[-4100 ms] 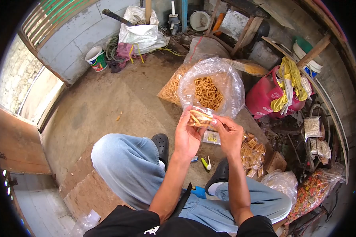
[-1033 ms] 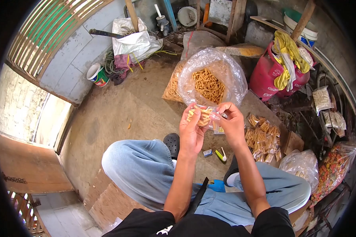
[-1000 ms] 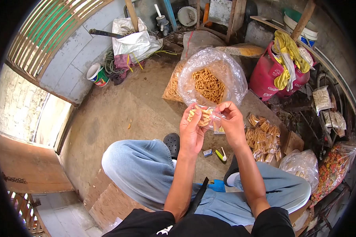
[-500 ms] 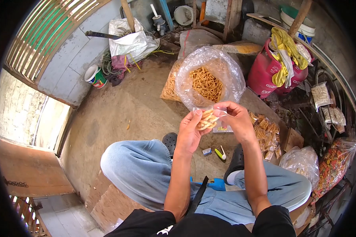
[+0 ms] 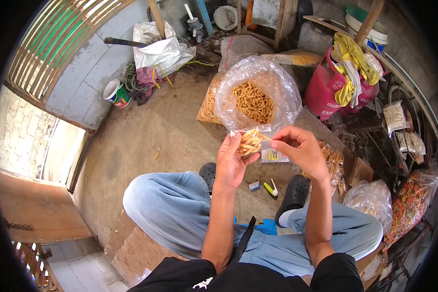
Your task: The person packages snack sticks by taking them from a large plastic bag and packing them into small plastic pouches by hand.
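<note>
My left hand is closed around a small clear plastic bag filled with pale yellow snack sticks. At the bag's right side, the thumb and forefinger of my right hand pinch the end of a snack stick that points out of the bag. Just beyond both hands stands a large clear plastic sack, its mouth wide open, with many loose snack sticks inside. A flat pack of clear bags lies on the floor below my hands, partly covered by them.
A lime-green and white tool and a small blue-white box lie between my feet. Filled snack bags are piled at right, near a bag of colourful snacks. Pink gas cylinders stand behind; a small bucket is at left.
My right hand has moved slightly right and down, from the bag's upper edge to a snack stick at its side. My left hand has shifted the bag slightly left. My right foot shows more.
</note>
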Available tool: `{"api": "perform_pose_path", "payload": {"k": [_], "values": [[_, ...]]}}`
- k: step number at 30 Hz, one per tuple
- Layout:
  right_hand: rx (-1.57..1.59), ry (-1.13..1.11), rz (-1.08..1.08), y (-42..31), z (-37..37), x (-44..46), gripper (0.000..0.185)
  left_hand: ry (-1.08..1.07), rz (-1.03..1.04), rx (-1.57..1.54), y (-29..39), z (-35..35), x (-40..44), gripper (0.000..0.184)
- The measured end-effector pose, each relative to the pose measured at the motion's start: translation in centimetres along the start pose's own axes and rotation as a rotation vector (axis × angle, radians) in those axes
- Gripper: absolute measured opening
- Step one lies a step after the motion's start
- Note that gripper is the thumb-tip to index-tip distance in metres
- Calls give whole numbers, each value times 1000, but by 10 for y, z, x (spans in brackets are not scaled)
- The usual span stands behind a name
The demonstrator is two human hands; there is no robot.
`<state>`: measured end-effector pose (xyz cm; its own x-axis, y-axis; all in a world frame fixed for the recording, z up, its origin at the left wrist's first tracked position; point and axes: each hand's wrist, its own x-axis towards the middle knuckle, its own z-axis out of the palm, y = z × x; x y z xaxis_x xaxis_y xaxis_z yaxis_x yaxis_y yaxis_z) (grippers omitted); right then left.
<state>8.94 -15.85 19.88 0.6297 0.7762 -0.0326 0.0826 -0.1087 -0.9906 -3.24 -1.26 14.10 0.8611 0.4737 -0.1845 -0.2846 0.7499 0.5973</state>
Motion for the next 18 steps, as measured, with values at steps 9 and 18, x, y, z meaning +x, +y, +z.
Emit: {"api": "perform_pose_path", "payload": {"k": [9, 18], "values": [[-136, 61, 24, -7, 5, -1, 19, -45, 13, -45, 3, 1, -1, 24], [-236, 1, 100, -8, -2, -3, 22, -43, 68, 7, 2, 2, -1, 20]]}}
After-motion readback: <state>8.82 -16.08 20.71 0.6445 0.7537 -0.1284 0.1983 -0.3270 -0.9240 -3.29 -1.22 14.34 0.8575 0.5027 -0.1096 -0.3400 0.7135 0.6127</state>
